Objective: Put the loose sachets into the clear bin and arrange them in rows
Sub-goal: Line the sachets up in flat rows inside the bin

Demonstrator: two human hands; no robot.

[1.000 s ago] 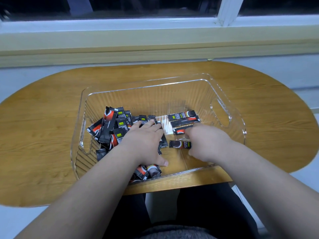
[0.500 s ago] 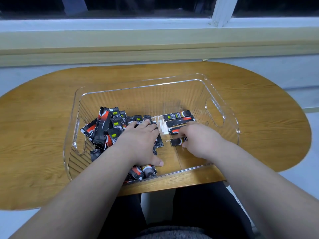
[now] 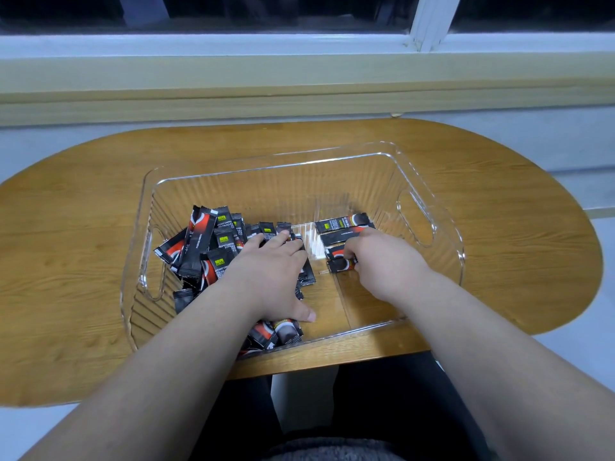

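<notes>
The right grip (image 3: 376, 257) is pinching a sachet (image 3: 341, 265) mid-frame, ideally laying it parallel beneath the row (image 3: 342, 226); the left grip (image 3: 269, 271) is lying flat, fingers straight, on the pile (image 3: 206, 247).

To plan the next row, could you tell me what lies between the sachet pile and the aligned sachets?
Only bare clear bin floor, in the head view, separates the sachet pile from the aligned sachets.

My left hand (image 3: 273, 277) lies flat over the sachet pile (image 3: 203, 247), hiding its middle. On my right hand (image 3: 382, 261), curled fingers cover the right end of the nearest row sachet (image 3: 339, 265). Forearms (image 3: 166, 377) cut off below. Print on the pile illegible.
</notes>
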